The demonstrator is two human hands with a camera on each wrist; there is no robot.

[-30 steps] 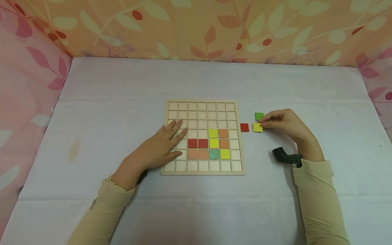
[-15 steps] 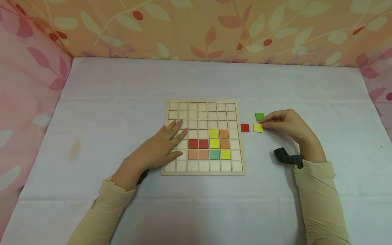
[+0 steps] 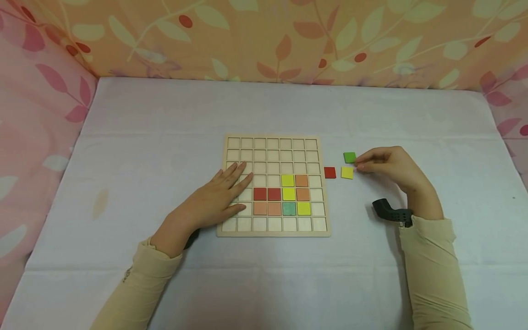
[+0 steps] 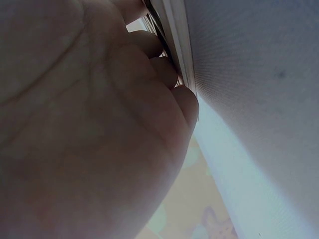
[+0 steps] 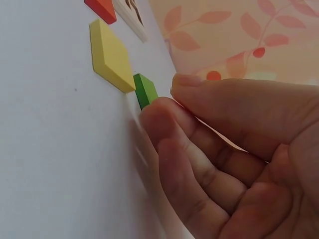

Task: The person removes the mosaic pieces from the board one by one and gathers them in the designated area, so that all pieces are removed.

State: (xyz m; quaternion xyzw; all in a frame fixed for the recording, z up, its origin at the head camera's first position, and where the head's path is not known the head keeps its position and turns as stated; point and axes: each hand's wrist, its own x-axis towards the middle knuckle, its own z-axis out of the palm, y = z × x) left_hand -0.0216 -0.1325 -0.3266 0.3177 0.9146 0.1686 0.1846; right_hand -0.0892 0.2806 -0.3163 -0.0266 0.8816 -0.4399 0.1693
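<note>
My left hand [image 3: 212,197] lies with fingers spread over the left side of a square wooden grid board [image 3: 273,232]; in the left wrist view its fingertips are at the board's edge. Red tiles [image 3: 266,194], salmon tiles [image 3: 266,208], yellow tiles [image 3: 288,187], orange tiles [image 3: 302,187] and a teal tile [image 3: 288,208] sit in the board's cells. To the right, my right hand [image 3: 387,166] hovers with bent fingers and nothing between thumb and fingers. Just beside its fingertips are a loose yellow tile [image 5: 112,55] and a green tile [image 5: 145,91].
A loose red tile [image 3: 330,173] lies between the board's right edge and the yellow tile. White cloth [image 3: 272,279] covers the table. Floral fabric [image 3: 264,41] walls the back and both sides. A black wrist mount [image 3: 389,213] juts from the right wrist.
My right hand, earlier touching the loose yellow tile's right edge, has drawn slightly right, off it. The tile remains on the cloth. My left hand stays in place on the board.
</note>
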